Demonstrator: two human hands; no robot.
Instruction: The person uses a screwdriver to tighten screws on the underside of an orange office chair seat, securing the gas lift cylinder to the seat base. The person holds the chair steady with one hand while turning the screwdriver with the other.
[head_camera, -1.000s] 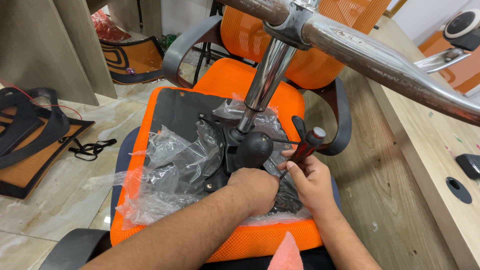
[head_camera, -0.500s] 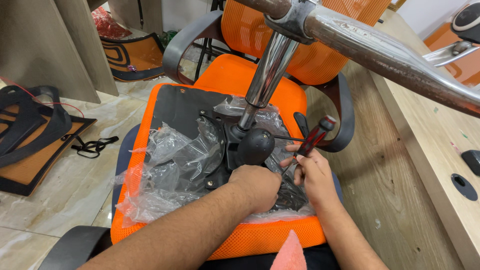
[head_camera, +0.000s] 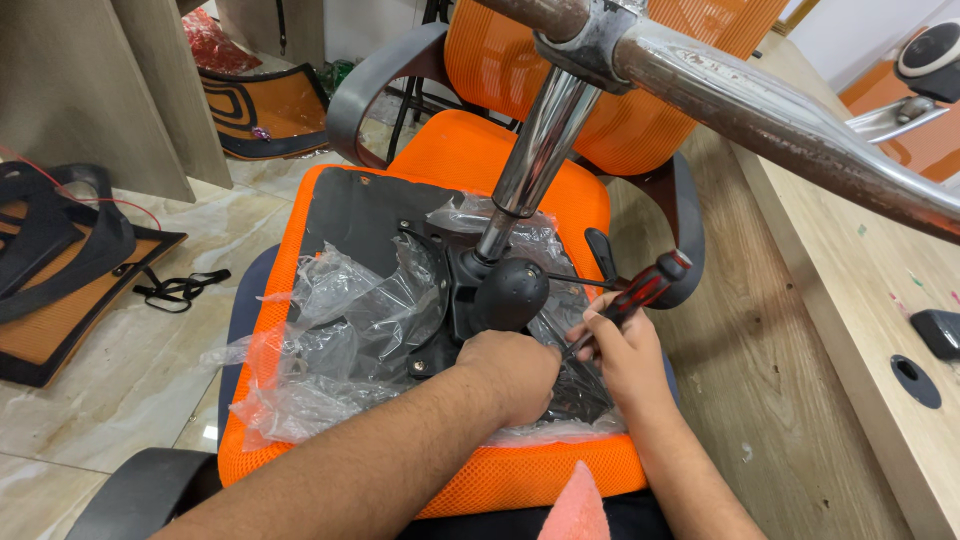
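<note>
At far left, spare orange mesh chair panels (head_camera: 70, 290) lie on the marble floor (head_camera: 120, 400), well apart from the work. An inverted office chair seat (head_camera: 330, 215), orange mesh around a black underside, sits centre frame with torn clear plastic wrap (head_camera: 330, 320) bunched over the black tilt mechanism plate (head_camera: 440, 300). The chrome gas lift column (head_camera: 530, 150) rises from that plate toward the star base arm (head_camera: 790, 120) overhead. The left hand (head_camera: 510, 375) rests knuckles-up on the plate just below the round black knob (head_camera: 510, 293), its fingers curled down against the mechanism; what they press on is hidden. The right hand (head_camera: 625, 355), touching the left, has its fingers clamped around the red-and-black screwdriver (head_camera: 630, 300), whose shaft angles down-left; its tip is hidden between the hands. Judgement: the fastener is being driven at a slant, so the tool should be brought in line with the screw axis and loaded firmly downward to avoid cam-out. The left hand should brace the plate clear of the tip, and the plastic should be kept off the screw. The wooden surface (head_camera: 850, 300) stands at right.
</note>
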